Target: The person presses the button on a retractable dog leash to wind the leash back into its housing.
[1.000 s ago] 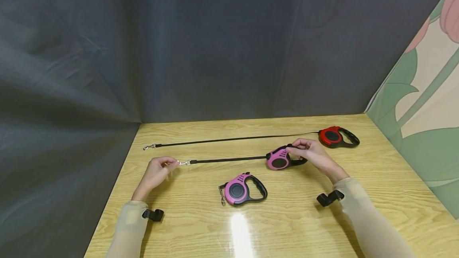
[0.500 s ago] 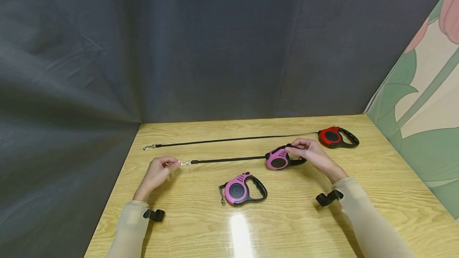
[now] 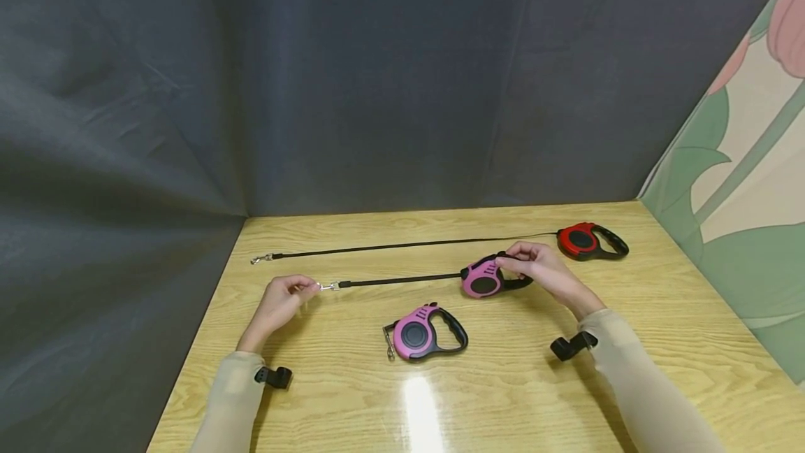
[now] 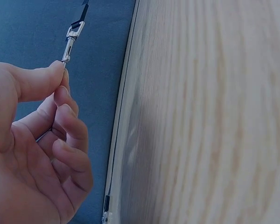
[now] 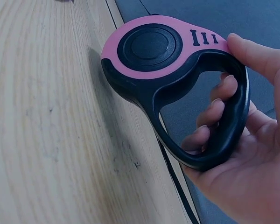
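Already the red leash (image 3: 575, 240) and pink leash (image 3: 483, 278) are extended, left fingers (image 4: 77, 161) pinching the latter's clip (image 3: 335, 286), right fingers (image 5: 225, 88) gripping its handle (image 5: 233, 114), the nearer leash (image 3: 414, 334) retracted.

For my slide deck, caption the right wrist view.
Right hand gripping the black handle of a pink leash.

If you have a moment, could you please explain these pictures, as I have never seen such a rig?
There is no machine: a person works bare-handed. The widest picture is from a head camera; the other two from wrist cameras. The left hand pinches a metal clip on a black strap; the right hand grips the handle of the pink leash that strap runs from. On the wooden table lie a second pink leash and, farther back, a red leash with its strap drawn out.
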Tool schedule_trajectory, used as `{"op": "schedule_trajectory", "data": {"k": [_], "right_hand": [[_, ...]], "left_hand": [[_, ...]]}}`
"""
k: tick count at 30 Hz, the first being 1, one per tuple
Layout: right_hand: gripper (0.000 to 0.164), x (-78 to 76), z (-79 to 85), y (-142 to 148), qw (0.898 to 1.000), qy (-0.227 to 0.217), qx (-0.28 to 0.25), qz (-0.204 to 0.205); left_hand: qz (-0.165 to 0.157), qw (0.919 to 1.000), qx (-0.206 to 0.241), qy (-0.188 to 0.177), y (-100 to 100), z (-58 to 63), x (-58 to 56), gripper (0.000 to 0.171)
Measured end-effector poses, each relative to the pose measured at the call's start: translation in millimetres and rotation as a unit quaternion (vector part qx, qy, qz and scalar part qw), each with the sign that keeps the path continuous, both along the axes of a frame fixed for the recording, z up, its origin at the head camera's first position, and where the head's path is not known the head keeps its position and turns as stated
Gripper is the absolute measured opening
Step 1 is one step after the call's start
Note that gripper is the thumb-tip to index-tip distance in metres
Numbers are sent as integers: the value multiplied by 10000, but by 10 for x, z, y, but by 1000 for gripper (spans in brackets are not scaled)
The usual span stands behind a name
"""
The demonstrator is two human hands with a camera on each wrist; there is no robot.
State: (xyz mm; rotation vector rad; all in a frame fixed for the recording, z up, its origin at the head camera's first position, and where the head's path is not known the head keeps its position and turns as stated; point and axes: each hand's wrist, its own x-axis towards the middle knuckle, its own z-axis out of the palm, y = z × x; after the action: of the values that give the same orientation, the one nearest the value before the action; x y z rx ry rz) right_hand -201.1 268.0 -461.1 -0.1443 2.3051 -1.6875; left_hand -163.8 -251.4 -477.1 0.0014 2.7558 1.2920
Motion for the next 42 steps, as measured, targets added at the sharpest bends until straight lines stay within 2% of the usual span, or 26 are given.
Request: {"op": "schedule_trajectory", "data": {"k": [16, 23, 36, 42], "right_hand": [[23, 16, -13, -23, 10000, -63, -31, 31], [25, 8, 3, -65, 10000, 10, 10, 11], [26, -12, -4, -129, 10000, 45, -24, 71], [24, -25, -22, -172, 9999, 62, -69, 114]], "left_hand": [[-82, 9998, 163, -102, 25, -21, 2, 21], [2, 9999, 90, -66, 21, -36, -6, 21], [-61, 9999, 89, -51, 56, -41, -22, 20], [3, 9999, 32, -144, 80, -65, -20, 21]]}}
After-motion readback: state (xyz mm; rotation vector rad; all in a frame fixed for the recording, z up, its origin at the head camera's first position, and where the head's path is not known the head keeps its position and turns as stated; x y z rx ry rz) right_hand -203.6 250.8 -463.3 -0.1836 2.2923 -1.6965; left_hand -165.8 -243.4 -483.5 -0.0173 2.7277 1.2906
